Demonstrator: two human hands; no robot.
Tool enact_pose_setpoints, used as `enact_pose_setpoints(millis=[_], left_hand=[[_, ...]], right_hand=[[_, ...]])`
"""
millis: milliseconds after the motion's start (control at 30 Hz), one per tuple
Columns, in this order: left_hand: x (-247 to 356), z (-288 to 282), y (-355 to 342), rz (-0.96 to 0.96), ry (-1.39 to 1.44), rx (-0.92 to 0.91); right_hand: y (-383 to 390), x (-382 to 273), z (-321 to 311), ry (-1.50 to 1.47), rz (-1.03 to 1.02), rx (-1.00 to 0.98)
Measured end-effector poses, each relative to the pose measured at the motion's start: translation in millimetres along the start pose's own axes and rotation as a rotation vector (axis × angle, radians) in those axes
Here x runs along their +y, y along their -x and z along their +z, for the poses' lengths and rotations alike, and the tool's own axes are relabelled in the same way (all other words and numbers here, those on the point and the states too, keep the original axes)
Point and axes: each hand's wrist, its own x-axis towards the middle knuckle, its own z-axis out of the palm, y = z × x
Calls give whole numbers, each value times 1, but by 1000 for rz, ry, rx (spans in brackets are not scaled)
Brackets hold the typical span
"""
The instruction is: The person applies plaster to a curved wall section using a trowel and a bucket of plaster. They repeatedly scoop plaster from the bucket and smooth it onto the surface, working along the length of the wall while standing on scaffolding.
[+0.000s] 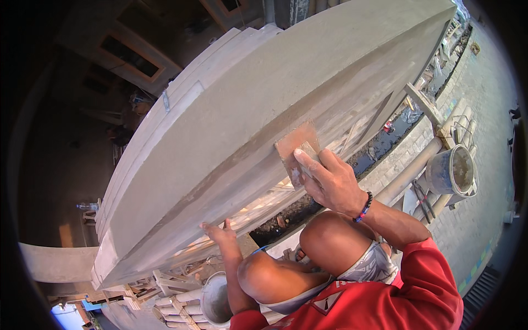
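My right hand (pixel 329 181) presses a flat reddish-brown trowel (pixel 297 148) against the grey cement face of a long moulded beam (pixel 264 104), at the edge of a recessed band. A beaded bracelet sits on that wrist. My left hand (pixel 218 232) rests with fingers spread on the lower edge of the same beam, holding nothing. My bent knees and red shirt fill the lower middle, as I crouch high above the ground.
A grey bucket (pixel 215 300) stands below my left forearm on bamboo scaffold poles (pixel 176 302). A second bucket of cement (pixel 455 170) sits on the poles at right. Far below lie a paved street (pixel 484 93) and a drainage ditch (pixel 385 140).
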Motion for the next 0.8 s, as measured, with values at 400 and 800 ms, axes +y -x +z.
enact_pose_setpoints(millis=[400,800], left_hand=[[5,-8,-4,-18,-26,-52],[14,-9,-14,-69,-24,-15]], right_hand=[[22,28,9,-6,-12,0],[11,44,-8,-103,46,116]])
